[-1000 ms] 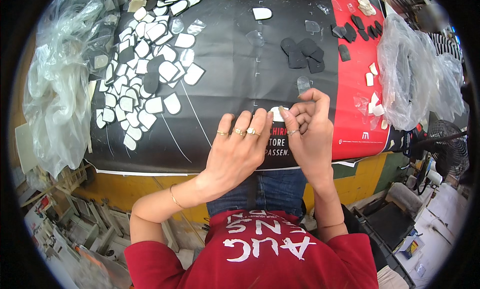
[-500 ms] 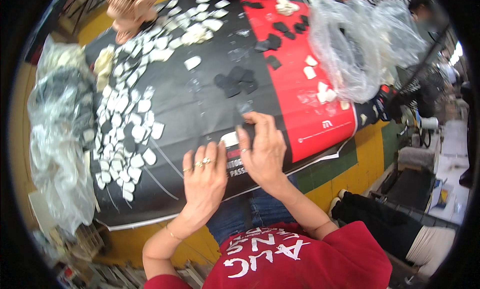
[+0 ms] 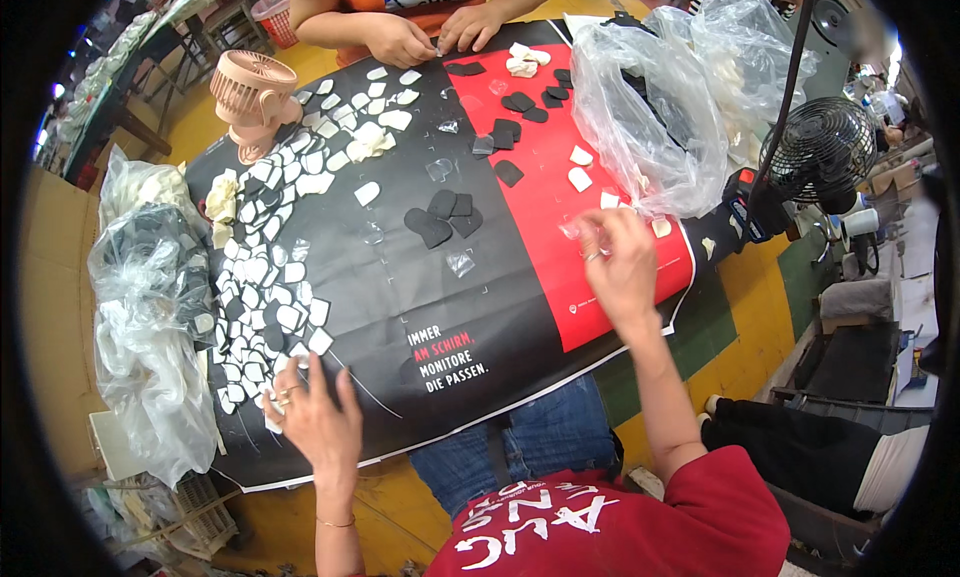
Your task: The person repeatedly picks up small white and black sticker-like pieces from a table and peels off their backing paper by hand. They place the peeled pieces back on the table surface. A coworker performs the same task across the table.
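Clock positions are read on the black-and-red sheet, with 12 at its far edge. The left hand is at 7 o'clock, its fingers spread apart and the fingertips over the lower end of the white pieces; whether they touch one cannot be told. The white pieces (rounded at one end, many dark-edged) lie heaped from 8 to 11 o'clock. The right hand is at 3 o'clock above the red section, thumb and fingers drawn together on a clear film scrap. Dark pads lie clustered near the dial's centre. A pink fan stands at 10 to 11 o'clock; a clear bag lies at 2 o'clock. At 12 o'clock, a co-worker's hands meet at a small item, too small to identify.
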The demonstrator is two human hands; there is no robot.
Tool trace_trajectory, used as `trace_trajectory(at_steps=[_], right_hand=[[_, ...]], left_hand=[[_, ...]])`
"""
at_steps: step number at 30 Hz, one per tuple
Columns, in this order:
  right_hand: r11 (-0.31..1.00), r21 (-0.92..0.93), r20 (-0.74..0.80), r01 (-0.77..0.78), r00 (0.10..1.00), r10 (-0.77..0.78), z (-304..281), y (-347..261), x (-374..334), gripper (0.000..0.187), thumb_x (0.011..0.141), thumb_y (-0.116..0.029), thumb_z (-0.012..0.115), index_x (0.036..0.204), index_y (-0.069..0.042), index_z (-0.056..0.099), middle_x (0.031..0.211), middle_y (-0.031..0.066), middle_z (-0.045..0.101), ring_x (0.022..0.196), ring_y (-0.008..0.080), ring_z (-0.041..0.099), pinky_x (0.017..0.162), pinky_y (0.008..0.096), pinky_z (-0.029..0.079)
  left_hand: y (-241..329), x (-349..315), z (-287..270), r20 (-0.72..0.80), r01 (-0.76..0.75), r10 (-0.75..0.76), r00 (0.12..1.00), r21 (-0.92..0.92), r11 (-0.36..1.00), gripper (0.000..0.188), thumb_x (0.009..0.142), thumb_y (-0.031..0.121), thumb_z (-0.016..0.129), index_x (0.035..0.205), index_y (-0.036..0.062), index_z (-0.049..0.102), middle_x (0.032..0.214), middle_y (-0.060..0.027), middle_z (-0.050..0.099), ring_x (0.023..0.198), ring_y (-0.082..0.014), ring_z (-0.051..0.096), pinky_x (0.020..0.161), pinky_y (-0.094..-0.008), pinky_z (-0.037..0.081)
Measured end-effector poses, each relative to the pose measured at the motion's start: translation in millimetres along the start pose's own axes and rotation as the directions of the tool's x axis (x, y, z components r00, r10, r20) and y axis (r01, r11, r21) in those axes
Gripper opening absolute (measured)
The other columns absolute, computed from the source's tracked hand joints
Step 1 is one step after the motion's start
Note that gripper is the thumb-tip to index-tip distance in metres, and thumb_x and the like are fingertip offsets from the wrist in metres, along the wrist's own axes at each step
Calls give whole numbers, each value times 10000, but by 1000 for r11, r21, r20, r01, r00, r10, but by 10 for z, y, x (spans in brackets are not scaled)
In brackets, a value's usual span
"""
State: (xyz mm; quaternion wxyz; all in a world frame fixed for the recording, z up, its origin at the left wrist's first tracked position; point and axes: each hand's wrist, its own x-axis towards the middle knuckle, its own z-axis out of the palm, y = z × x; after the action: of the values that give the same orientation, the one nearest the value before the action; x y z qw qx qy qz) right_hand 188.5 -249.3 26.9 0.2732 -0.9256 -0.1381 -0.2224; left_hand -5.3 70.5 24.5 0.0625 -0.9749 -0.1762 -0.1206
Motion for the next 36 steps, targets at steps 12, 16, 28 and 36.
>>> trace_trajectory(at_steps=[12,16,28,36], right_hand=[[920,-300,95,250,968,-232,349,389,493,225,931,-160,657,1129,-54,676,842,91,706,829,274,660,867,416,438],[974,219,68,51,995,-68,42,127,422,327,914,-54,632,1236,-7,601,880,112,719,807,256,687,807,399,487],[838,542,323,66,904,-279,-247,-552,-210,498,965,-19,619,1408,-9,391,927,118,666,856,214,664,816,332,507],[804,595,366,0,890,-271,-209,-646,-263,614,951,16,618,1490,-21,324,910,106,631,882,204,641,874,352,504]], left_hand=[[688,117,-185,-171,-198,135,976,-434,879,306,835,185,762,1122,90,711,1167,-81,652,1098,-250,599,1090,-440,308],[1193,339,-214,-174,-236,160,972,-780,579,286,803,63,761,1086,55,722,1070,-103,686,994,-276,640,928,-395,439],[1580,414,-256,45,35,46,998,-980,197,164,881,42,712,1034,-5,748,957,-149,702,814,-249,685,727,-329,525],[1512,338,-224,105,104,7,994,-987,119,142,888,34,715,1016,-4,762,951,-128,726,844,-181,681,755,-285,519]])
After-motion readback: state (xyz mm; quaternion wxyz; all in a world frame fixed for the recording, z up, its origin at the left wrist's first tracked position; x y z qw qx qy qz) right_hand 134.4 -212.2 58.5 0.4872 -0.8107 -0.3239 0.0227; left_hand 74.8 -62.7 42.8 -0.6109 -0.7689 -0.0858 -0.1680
